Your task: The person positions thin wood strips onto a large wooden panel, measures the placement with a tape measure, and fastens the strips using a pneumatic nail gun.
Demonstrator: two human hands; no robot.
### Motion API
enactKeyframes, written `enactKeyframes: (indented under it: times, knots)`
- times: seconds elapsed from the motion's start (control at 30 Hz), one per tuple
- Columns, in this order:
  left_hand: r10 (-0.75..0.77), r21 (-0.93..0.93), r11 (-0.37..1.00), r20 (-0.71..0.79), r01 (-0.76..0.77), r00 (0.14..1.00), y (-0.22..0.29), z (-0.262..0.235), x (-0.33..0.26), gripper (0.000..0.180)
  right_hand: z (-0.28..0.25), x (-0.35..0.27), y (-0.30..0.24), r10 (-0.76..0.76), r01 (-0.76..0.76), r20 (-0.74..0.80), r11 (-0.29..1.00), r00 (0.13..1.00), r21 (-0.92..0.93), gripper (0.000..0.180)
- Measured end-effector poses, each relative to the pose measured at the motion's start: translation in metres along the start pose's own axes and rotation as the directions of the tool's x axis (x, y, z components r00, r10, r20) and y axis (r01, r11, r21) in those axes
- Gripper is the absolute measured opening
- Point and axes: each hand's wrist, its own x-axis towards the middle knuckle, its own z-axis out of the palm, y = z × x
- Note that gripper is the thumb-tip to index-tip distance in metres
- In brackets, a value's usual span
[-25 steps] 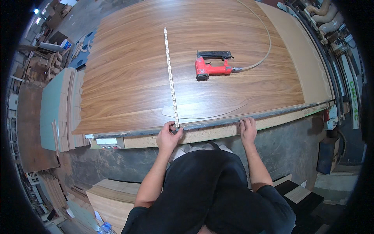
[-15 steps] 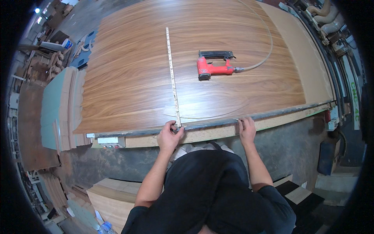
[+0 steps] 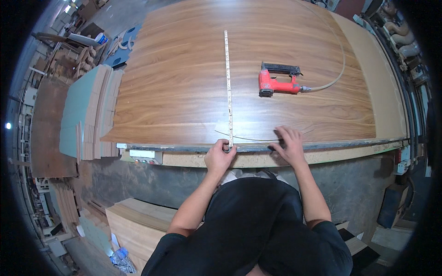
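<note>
A long, narrow white measuring strip [image 3: 228, 78] with dark marks lies across the wood-grain board [image 3: 175, 92], running away from me. My left hand [image 3: 220, 155] pinches its near end at the front edge. To the right, my right hand [image 3: 290, 146] is open, fingers spread over the board's front edge and holding nothing. Between my hands, a thin curved strip or line [image 3: 258, 139] shows on the board; I cannot tell which. Beyond my right hand, a red and black nail gun [image 3: 278, 84] rests on its side, joined to a pale air hose [image 3: 338, 76].
Stacked panels with a pale green face [image 3: 83, 110] stand left of the board. A white switch box [image 3: 145, 157] sits under the front edge. Behind me on the left are stacked wooden boards [image 3: 133, 225]. Machinery and ducts [image 3: 403, 39] line the right side.
My right hand has lifted off the front edge and opened over the board. The left hand still pinches the strip. The whole view has shifted, so things sit further right.
</note>
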Motion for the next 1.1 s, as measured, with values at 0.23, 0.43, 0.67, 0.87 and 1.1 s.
enactKeyframes:
  times: [0.23,0.43,0.67,0.87,1.1]
  knots:
    - [-0.03,-0.051,0.998,0.001,0.03,1.0,0.006,-0.002,0.001,0.038,-0.004,0.031,0.01,-0.076,0.092,0.33,0.995,0.941,-0.033,0.045]
    - [-0.008,-0.048,0.999,-0.014,0.007,1.0,0.004,-0.002,-0.001,0.039,-0.035,0.009,0.069,0.073,-0.021,0.29,0.984,0.954,-0.175,0.047]
    - [-0.052,-0.016,0.998,0.044,0.053,0.998,0.006,-0.002,0.0,0.04,-0.084,-0.024,0.138,0.236,-0.137,0.242,0.921,0.941,-0.364,0.059]
    - [0.4,0.17,0.91,-0.121,-0.378,0.909,-0.015,-0.01,0.004,0.062,-0.096,-0.021,0.122,0.268,-0.208,0.233,0.945,0.935,-0.252,0.068]
    - [0.631,0.19,0.747,0.097,-0.637,0.769,-0.036,-0.014,0.033,0.074,-0.072,-0.008,0.107,0.184,-0.127,0.289,0.97,0.939,-0.206,0.062]
